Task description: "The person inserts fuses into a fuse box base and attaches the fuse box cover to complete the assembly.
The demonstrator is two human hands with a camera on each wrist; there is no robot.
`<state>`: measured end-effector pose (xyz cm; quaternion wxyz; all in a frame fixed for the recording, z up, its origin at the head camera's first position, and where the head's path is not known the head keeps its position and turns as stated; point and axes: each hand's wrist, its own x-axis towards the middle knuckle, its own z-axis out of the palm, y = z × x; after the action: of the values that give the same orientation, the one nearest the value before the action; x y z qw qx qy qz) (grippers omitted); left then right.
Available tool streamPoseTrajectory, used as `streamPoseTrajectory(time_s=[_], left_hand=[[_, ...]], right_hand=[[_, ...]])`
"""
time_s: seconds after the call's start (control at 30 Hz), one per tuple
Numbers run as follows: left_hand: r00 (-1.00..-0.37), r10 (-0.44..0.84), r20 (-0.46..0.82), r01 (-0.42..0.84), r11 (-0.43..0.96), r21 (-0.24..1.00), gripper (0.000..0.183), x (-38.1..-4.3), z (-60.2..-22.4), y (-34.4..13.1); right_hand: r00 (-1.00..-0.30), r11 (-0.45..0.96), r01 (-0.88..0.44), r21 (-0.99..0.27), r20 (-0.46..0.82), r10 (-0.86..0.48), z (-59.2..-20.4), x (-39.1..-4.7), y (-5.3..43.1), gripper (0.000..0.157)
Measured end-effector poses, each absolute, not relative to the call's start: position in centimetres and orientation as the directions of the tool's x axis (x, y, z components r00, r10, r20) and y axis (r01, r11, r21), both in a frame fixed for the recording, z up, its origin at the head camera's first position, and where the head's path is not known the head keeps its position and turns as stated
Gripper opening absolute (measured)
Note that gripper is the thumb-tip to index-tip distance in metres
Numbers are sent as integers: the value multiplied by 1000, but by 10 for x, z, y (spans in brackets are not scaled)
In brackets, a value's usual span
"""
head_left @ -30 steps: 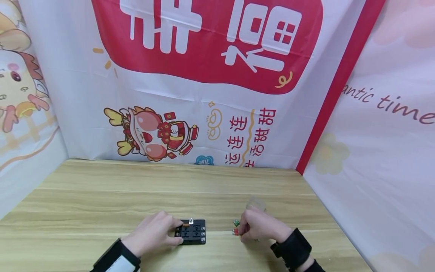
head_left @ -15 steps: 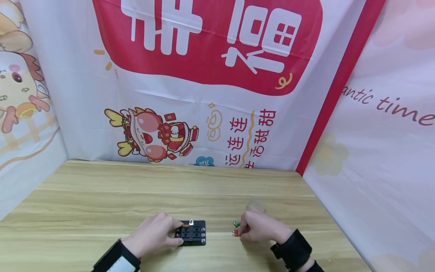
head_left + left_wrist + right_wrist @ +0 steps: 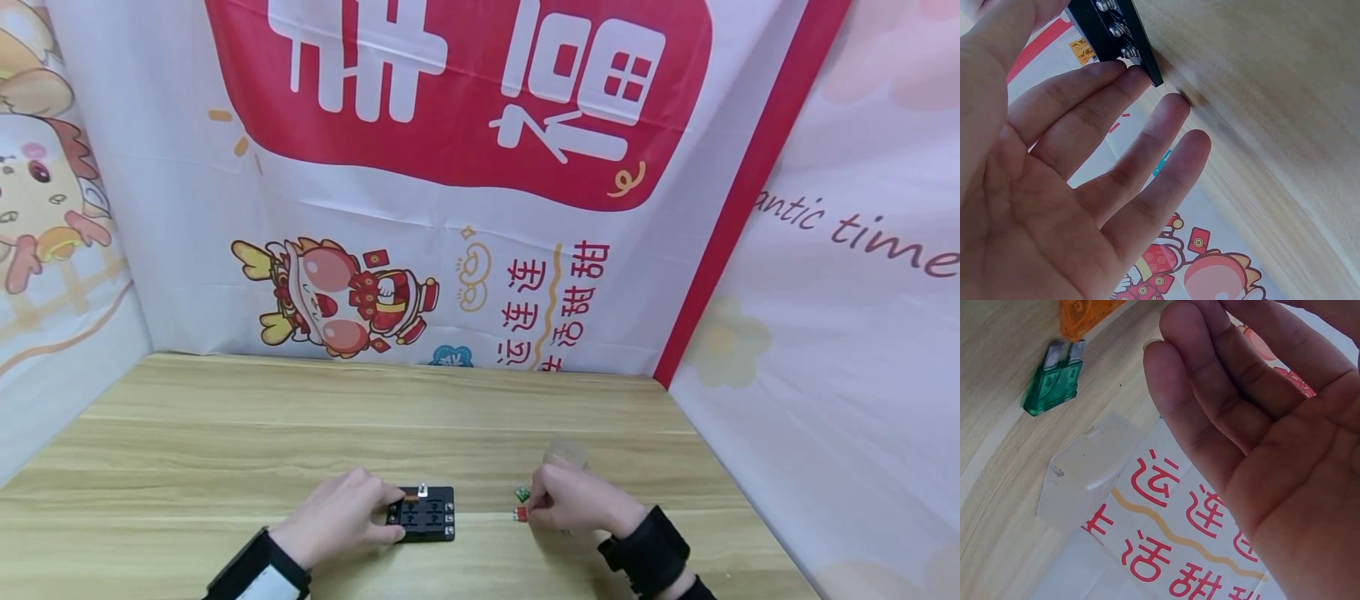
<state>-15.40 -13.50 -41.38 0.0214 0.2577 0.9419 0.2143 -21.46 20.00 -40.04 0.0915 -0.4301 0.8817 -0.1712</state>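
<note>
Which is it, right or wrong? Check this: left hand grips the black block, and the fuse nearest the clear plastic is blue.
Wrong on colour: the fuse nearest the clear plastic is green, as the right wrist view shows. The left hand does grip the black block.

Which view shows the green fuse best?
Right wrist: the green fuse appears large and unobstructed, both metal prongs visible. Head shows it as just a small green shape beside the right hand. Left wrist doesn't show it.

The orange fuse [image 3: 1088,315] (right wrist view) is cut off by the top edge.
</note>
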Motion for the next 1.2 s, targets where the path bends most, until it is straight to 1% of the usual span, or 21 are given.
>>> streamPoseTrajectory(time_s=[0.43, 0.7, 0.97, 1.2], left_hand=[[-868, 493, 64, 474, 782, 406, 41, -153, -413, -135], [-867, 494, 61, 473, 781, 407, 40, -153, -414, -135], [-864, 500, 64, 479, 773, 417, 35, -153, -414, -134], [-863, 500, 67, 481, 775, 411, 34, -153, -414, -135]], right_hand=[[-575, 513, -777, -365, 78, -815, -398, -216, 200, 11], [-557, 504, -808, -306, 114, -823, -399, -217, 199, 11], [-567, 517, -806, -288, 121, -815, -401, -216, 199, 8], [-547, 493, -824, -280, 164, -821, -401, -217, 198, 7]])
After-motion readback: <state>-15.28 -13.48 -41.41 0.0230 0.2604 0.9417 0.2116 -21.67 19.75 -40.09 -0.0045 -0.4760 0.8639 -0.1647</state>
